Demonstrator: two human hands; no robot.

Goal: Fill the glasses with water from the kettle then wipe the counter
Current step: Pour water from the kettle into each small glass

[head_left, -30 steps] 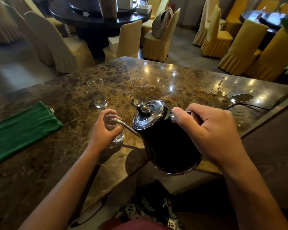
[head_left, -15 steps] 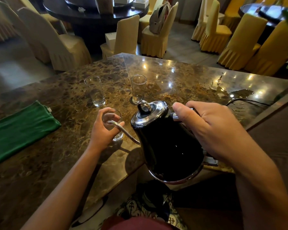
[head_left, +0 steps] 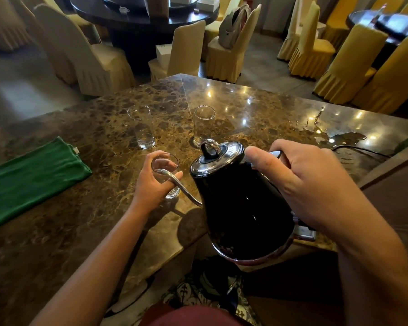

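Right hand [head_left: 316,184] wrapped around the handle of the glossy black kettle [head_left: 243,215], thin curved spout over a small glass [head_left: 166,177] the left hand [head_left: 151,182] grips. Green cloth [head_left: 31,177] lies folded left of the kettle on the marble counter [head_left: 245,109].

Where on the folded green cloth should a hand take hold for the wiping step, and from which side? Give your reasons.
Pinch the near-right corner of the green cloth, coming from above with the left hand once it releases the glass. The cloth lies flat and folded on the counter, so only its edges give purchase, and that corner lies closest to the left hand.
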